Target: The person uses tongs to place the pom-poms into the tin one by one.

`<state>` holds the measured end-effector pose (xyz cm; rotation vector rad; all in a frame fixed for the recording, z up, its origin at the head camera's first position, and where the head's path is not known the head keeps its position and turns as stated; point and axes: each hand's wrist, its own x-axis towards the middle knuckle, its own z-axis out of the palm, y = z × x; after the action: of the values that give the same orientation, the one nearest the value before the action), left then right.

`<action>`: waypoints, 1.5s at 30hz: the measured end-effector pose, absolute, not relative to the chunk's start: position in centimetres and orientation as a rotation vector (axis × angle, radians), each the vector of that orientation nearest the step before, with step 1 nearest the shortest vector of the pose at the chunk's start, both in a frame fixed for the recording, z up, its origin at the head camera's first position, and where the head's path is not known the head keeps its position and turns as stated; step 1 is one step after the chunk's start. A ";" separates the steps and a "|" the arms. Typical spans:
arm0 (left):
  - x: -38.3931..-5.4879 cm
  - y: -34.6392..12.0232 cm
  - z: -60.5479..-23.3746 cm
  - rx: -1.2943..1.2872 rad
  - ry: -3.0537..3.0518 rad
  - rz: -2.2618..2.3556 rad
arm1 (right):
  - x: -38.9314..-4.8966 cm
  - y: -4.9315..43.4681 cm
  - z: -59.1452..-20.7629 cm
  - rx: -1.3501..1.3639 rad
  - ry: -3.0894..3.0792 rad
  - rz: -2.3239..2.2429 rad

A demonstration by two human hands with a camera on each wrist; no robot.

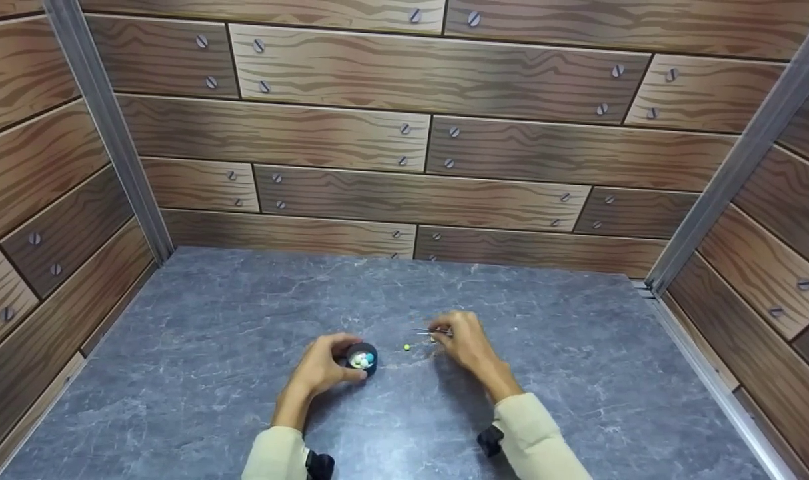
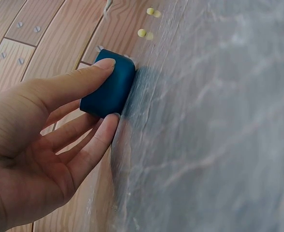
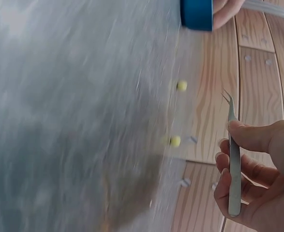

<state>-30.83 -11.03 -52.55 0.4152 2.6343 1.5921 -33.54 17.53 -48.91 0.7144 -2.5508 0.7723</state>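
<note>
My left hand (image 1: 320, 367) holds a small round cup (image 2: 113, 89), thumb on one side and fingers on the other. In the left wrist view the cup looks dark blue and stands on the table surface. White, pale green and blue beads (image 1: 362, 361) lie inside it in the head view. To the right, my right hand (image 1: 468, 341) grips metal tweezers (image 3: 234, 174) between thumb and fingers. Their thin curved tips stand slightly apart with nothing between them. One yellow-green bead (image 1: 407, 347) rests between the hands; a second yellow bead (image 3: 174, 141) sits close below the right hand.
The grey marbled table (image 1: 211, 313) spreads out around both hands. Wood-patterned panels (image 1: 418, 140) wall it at the back and both sides, with metal posts (image 1: 724, 160) at the back corners. Dark straps (image 1: 320, 465) show at both cuffs.
</note>
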 end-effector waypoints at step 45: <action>-30.7 -11.0 -52.5 0.406 2.643 1.591 | -34.4 20.9 -51.4 0.495 -2.663 0.779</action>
<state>-30.68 -11.02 -52.54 0.4061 2.6427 1.5914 -34.35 20.92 -51.38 0.4946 -2.6633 0.7790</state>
